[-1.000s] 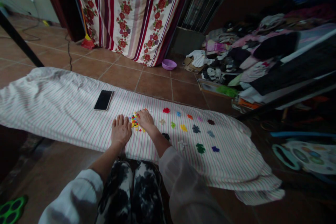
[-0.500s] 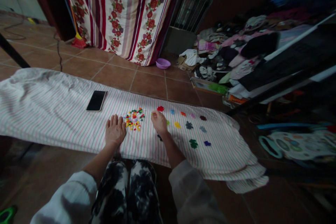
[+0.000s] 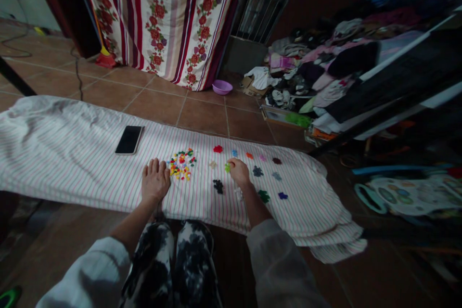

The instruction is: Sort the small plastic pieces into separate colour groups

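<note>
My left hand (image 3: 155,180) lies flat on the striped cloth (image 3: 90,163), its fingers beside a loose mix of small coloured pieces (image 3: 181,166). Fingers pinched together, my right hand (image 3: 238,172) is at the light green pile (image 3: 227,167); whatever it may hold is too small to make out. Around it lie small piles sorted by colour: red (image 3: 217,149), beige (image 3: 212,164), black (image 3: 218,186), dark grey (image 3: 258,171), dark green (image 3: 263,196) and several others. The white pile (image 3: 238,194) is partly covered by my right forearm.
A phone (image 3: 129,140) rests on the cloth left of my left hand. Beyond the cloth are a purple basin (image 3: 222,87), a floral curtain (image 3: 159,24) and a heap of clothes (image 3: 317,67). A dark bar (image 3: 357,120) slants at the right.
My right hand has moved right, from beside the mixed pieces to the light green pile, uncovering the beige and black piles. My left hand stays flat on the cloth.
</note>
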A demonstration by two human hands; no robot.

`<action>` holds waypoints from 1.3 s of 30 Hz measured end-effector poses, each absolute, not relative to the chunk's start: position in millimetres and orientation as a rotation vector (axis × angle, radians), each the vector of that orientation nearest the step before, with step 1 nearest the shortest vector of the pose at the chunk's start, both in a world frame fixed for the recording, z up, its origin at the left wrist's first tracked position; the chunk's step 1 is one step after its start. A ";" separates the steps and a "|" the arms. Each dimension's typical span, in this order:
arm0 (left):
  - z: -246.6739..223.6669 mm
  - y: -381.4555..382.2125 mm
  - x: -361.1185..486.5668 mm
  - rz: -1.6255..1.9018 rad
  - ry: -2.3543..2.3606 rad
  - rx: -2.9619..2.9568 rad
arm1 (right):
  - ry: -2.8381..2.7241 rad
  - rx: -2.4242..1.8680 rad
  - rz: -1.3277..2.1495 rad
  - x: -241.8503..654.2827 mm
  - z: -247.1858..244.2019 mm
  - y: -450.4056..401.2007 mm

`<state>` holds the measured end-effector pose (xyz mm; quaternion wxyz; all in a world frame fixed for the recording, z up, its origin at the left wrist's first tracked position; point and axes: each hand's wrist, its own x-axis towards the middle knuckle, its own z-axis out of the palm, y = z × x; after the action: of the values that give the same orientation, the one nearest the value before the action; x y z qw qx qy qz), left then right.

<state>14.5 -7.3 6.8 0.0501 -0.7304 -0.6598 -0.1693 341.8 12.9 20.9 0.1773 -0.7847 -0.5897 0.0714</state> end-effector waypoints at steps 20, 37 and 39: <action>5.3 -5.9 13.8 -0.542 -2.019 -2.237 | -1.743 -2.167 0.167 342.4 14.3 12.7; 5.8 -5.3 13.7 -0.515 -2.010 -2.226 | -1.910 -1.832 0.119 291.6 26.1 22.2; 4.9 -5.0 13.6 -0.522 -2.007 -2.221 | -1.965 -1.764 0.175 270.6 24.4 24.7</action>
<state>13.6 -5.0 4.9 0.0516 -0.7299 -0.6596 -0.1715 270.6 24.7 24.4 0.2452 -0.6463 -0.7198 0.0643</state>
